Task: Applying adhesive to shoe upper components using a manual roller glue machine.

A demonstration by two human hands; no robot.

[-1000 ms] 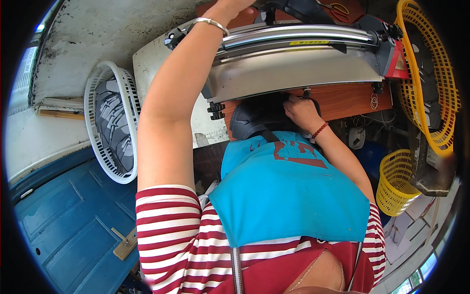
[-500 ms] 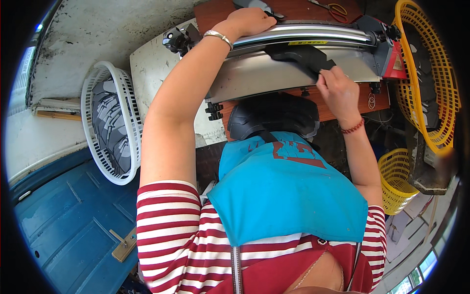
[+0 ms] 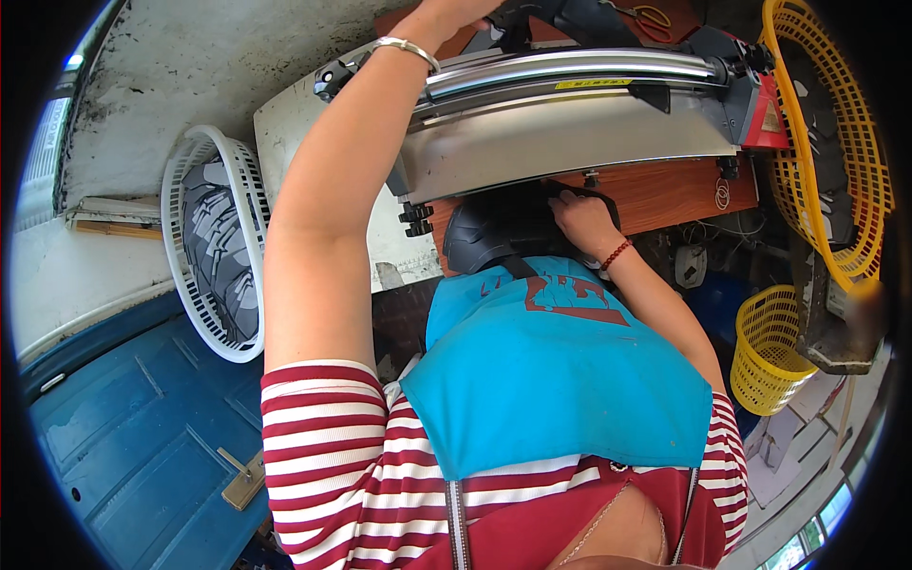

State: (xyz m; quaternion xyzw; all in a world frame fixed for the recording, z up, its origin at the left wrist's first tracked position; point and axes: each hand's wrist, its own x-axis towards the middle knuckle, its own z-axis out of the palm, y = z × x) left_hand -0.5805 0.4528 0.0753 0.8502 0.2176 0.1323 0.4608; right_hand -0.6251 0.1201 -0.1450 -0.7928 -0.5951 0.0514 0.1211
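My left hand [image 3: 458,11] reaches over the chrome rollers [image 3: 579,66] of a bench machine and is partly cut off by the upper edge. Beside its fingertips are black flat pieces [image 3: 570,21] behind the rollers; whether it grips one is hidden. My right hand [image 3: 587,224] is at the stack of curved black pieces [image 3: 503,223] on my lap, its fingers bent and closed on the stack's right part. The tip of another black piece [image 3: 652,97] sticks out from under the rollers, above the machine's metal plate [image 3: 560,133].
A white basket [image 3: 256,204] of grey-black pieces stands left. A yellow basket [image 3: 807,180] with similar pieces is right, and a smaller yellow basket [image 3: 765,366] sits lower. Scissors [image 3: 654,19] lie on the red-brown board [image 3: 665,195] behind the machine.
My right hand has left the black piece at the rollers and come down to the lap stack. That piece has moved away through the rollers. My left hand has shifted up and left.
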